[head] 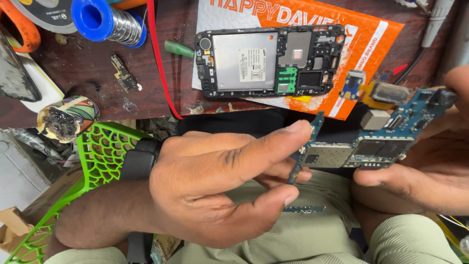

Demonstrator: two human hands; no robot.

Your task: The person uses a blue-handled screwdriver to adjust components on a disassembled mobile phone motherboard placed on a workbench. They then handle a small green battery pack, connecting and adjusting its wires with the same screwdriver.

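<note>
A blue phone circuit board (376, 142) with silver shields and a small camera module hangs over my lap. My right hand (430, 161) pinches its right end between thumb and fingers. My left hand (215, 181) holds the board's left end, thumb above and fingers below; a black band sits on that wrist. On the dark wooden bench above lies an opened black phone frame (268, 61) with a silver plate and a green part, resting on an orange and white padded envelope (361, 44).
A blue solder spool (110, 22), a small loose board piece (124, 73), a red wire (159, 63) and a green-tipped tool (178, 49) lie on the bench. A dirty flux tin (66, 120) sits at its edge. A green plastic chair (100, 156) stands at left.
</note>
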